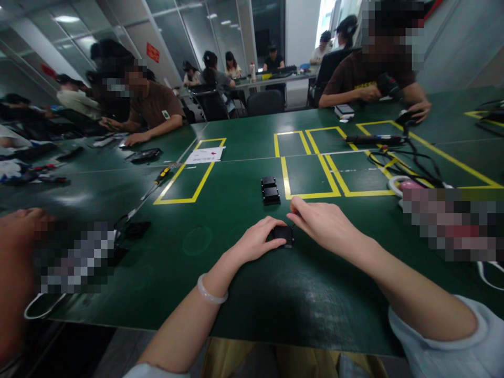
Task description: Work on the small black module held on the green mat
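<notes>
While the left hand (pixel 258 239) pins the small black module (pixel 284 234) against the green desk (pixel 236 294), fingers closed on its near edge, the right hand (pixel 323 223) pinches its far side (steadying it); two matching modules (pixel 270 190) sit just beyond.

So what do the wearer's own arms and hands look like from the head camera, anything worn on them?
Both hands are bare, no gloves. The left hand has a pale, smooth bangle round the wrist. The right hand wears nothing at the wrist that shows. Both forearms are uncovered; a light blue-grey sleeve starts near the right elbow, and a sliver of the same pale cloth shows at the left arm's bottom edge.
</notes>
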`<move>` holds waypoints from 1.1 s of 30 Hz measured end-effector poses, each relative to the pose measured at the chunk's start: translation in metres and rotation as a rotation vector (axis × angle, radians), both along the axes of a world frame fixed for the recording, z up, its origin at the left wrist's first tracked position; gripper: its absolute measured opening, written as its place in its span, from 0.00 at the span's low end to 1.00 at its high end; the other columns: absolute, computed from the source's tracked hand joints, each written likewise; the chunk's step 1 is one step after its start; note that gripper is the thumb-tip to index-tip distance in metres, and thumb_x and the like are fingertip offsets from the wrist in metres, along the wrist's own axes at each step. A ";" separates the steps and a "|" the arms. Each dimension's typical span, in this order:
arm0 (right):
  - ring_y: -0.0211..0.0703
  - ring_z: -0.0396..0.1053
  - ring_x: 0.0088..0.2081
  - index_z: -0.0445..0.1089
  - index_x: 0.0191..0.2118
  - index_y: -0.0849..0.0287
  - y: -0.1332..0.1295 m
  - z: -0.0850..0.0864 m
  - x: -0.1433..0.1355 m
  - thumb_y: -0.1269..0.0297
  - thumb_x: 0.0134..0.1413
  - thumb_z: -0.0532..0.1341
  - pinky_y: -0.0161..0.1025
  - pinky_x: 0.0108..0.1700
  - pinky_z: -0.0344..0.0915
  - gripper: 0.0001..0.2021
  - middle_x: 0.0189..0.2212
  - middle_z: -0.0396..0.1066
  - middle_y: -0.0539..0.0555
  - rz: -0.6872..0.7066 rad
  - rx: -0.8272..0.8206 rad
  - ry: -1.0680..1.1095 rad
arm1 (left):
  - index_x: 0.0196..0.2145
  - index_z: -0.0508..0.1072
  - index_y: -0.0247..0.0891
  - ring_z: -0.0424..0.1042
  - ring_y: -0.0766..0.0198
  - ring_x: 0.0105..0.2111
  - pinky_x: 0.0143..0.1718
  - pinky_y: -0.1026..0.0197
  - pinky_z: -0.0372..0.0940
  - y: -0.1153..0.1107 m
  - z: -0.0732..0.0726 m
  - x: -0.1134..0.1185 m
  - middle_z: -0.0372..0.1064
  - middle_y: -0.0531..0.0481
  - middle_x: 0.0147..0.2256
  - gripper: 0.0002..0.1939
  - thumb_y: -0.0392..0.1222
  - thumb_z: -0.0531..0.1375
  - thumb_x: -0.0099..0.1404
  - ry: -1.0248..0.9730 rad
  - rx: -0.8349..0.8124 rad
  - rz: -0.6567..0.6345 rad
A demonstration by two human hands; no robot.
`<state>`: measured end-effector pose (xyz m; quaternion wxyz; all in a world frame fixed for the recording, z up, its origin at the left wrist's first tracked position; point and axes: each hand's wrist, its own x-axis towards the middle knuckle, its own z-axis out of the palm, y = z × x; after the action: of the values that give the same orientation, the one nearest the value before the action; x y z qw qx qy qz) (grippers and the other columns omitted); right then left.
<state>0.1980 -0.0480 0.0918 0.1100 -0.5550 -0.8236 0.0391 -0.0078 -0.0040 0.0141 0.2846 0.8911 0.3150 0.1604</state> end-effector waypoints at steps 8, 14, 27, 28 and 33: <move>0.41 0.69 0.30 0.59 0.42 0.57 -0.002 0.000 0.002 0.64 0.64 0.49 0.36 0.27 0.49 0.05 0.32 0.72 0.51 0.016 0.039 0.024 | 0.52 0.66 0.41 0.68 0.56 0.48 0.50 0.55 0.63 0.000 0.001 0.000 0.66 0.46 0.48 0.17 0.48 0.58 0.68 0.002 0.000 -0.008; 0.44 0.70 0.29 0.60 0.42 0.57 0.000 -0.001 -0.001 0.55 0.66 0.48 0.37 0.26 0.46 0.12 0.30 0.73 0.52 -0.014 0.042 -0.056 | 0.52 0.66 0.41 0.68 0.56 0.47 0.50 0.55 0.64 0.000 0.000 0.000 0.66 0.46 0.47 0.17 0.48 0.58 0.68 0.009 0.004 -0.007; 0.41 0.68 0.29 0.59 0.42 0.57 -0.003 0.002 0.000 0.61 0.66 0.48 0.36 0.27 0.48 0.08 0.31 0.73 0.51 0.024 0.028 0.002 | 0.52 0.66 0.41 0.68 0.55 0.47 0.50 0.55 0.64 0.000 0.001 0.000 0.66 0.46 0.47 0.17 0.48 0.58 0.68 -0.001 0.005 -0.004; 0.41 0.68 0.29 0.60 0.42 0.57 -0.002 0.001 0.000 0.58 0.66 0.47 0.36 0.27 0.48 0.10 0.31 0.73 0.51 0.017 0.029 -0.009 | 0.52 0.66 0.41 0.68 0.55 0.47 0.49 0.55 0.64 0.000 0.000 0.000 0.66 0.46 0.47 0.17 0.48 0.58 0.68 0.002 0.004 -0.003; 0.42 0.69 0.29 0.60 0.43 0.58 0.000 0.000 0.000 0.61 0.67 0.47 0.36 0.26 0.46 0.09 0.31 0.73 0.52 -0.022 0.034 -0.062 | 0.53 0.66 0.42 0.68 0.55 0.48 0.50 0.55 0.64 0.000 0.002 0.000 0.66 0.46 0.48 0.17 0.48 0.58 0.68 0.003 -0.004 -0.007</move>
<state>0.1980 -0.0476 0.0915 0.0943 -0.5630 -0.8210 0.0067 -0.0080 -0.0040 0.0156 0.2863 0.8919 0.3125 0.1575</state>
